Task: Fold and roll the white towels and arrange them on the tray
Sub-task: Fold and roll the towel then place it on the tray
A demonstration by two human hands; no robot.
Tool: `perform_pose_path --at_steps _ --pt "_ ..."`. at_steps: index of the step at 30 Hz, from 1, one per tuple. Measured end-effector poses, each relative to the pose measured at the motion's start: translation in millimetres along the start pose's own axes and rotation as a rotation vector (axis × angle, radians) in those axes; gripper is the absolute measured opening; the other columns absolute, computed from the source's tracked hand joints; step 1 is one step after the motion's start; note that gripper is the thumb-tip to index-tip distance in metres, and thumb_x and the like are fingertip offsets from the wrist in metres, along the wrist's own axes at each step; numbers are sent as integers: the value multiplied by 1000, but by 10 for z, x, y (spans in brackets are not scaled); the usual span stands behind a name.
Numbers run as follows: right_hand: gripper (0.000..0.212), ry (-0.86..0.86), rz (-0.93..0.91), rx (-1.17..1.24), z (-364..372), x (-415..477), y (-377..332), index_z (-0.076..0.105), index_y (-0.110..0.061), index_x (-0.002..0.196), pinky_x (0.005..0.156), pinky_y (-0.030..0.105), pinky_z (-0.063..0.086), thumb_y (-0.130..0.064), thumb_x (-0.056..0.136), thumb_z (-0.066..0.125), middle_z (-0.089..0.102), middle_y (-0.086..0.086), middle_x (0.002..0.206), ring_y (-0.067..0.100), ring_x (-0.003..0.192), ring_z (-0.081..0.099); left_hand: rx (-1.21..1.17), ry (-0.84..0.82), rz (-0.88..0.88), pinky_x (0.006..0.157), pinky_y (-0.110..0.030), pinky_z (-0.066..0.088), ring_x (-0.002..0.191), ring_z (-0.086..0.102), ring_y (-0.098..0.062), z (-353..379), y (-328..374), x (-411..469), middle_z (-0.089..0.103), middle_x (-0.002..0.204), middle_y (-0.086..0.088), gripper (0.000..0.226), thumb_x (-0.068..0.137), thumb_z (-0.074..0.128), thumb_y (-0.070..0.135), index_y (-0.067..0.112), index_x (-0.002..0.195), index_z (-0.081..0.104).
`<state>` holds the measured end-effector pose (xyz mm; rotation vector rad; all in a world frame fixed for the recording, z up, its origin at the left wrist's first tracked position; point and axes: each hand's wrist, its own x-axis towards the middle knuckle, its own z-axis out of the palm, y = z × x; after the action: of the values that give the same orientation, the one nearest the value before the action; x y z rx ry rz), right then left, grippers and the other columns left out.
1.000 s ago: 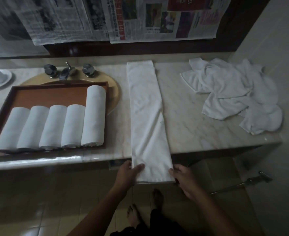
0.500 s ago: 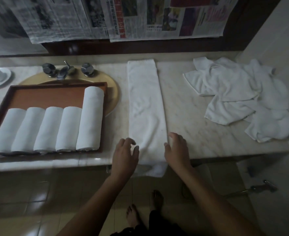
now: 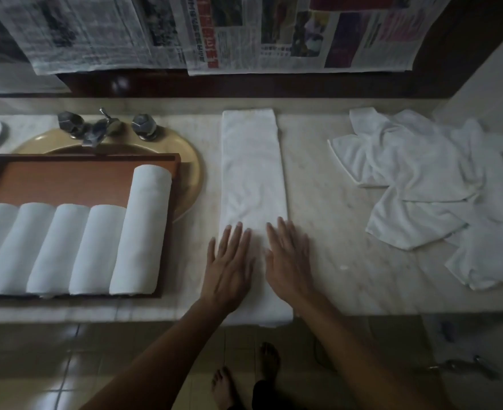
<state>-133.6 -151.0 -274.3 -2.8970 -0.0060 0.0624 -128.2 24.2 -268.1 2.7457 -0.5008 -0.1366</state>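
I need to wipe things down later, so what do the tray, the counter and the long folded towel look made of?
Tray: probably wood or wood-look laminate, reddish-brown, matte, with a darker raised rim. Counter: looks like polished marble or similar stone, pale with faint veins and a soft sheen. Folded towel: white cloth, likely cotton terry, soft, creased and matte.

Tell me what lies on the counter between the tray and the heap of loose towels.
In the head view, the long folded towel lies there, with the left hand and right hand flat on its near end.
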Motion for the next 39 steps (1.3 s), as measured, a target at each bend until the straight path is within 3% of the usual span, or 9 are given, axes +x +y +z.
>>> perform_pose_path --at_steps 2,6,9,15,24,28,30,35,39 --pt "60 -18 -74 -45 47 162 36 23 -25 163 122 64 16 -44 107 31 15 4 172 27 159 10 20 -50 7 128 -53 0 158 -15 -17 47 -89 143 -8 172 1 67 105 6 56 24 165 5" --pt "60 35 38 -75 57 448 413 33 -22 160 119 65 20 -44 104 34 27 4 168 29 155 24 67 -17 -75 127 -56 3 158 -13 -19 5 -501 185 -9 172 0 69 105 9 57 24 165 0" --pt "62 88 52 -21 14 441 383 29 -18 161 121 64 19 -42 104 37 24 9 169 30 156 20 23 36 -26 127 -55 -1 159 -6 -22 -34 -410 137 -2 173 -3 69 106 19 52 20 165 5" --pt "65 0 -93 -63 158 186 4 15 -20 165 125 60 12 -49 107 25 4 8 173 26 159 2 6 -5 66 125 -60 9 160 -1 -22 123 -299 167 0 173 -2 63 107 21 44 20 165 12" --pt "62 41 -149 -55 90 1318 141 33 -19 160 123 62 12 -45 103 30 23 9 169 26 157 19 98 2 18 122 -61 18 158 15 -24 50 -597 1194 20 170 -6 65 105 29 50 19 162 28" --pt "64 13 -159 -68 75 1717 189 31 -19 161 123 63 10 -47 103 24 22 10 170 27 157 17 114 -15 -53 124 -57 4 159 4 -22 -56 -667 1494 10 172 -4 68 106 24 56 20 164 20" --pt "62 19 -154 -78 45 1831 207 32 -19 160 122 64 11 -47 105 27 23 11 169 29 157 18 108 23 -56 125 -58 4 159 3 -22 -147 -617 1441 10 172 -5 70 105 21 56 18 164 19" --pt "58 180 -113 -11 -48 1416 34 29 -20 161 123 61 13 -35 106 39 22 9 169 29 157 17 -3 79 -26 127 -55 1 159 -5 -20 -165 -329 853 5 173 -3 64 106 22 42 18 164 16" --pt "58 98 -115 -10 89 635 -84 32 -23 161 121 64 17 -38 105 32 24 6 169 27 157 17 -3 8 8 126 -59 2 159 -10 -17 59 -361 470 -3 173 2 62 108 15 47 23 165 9"
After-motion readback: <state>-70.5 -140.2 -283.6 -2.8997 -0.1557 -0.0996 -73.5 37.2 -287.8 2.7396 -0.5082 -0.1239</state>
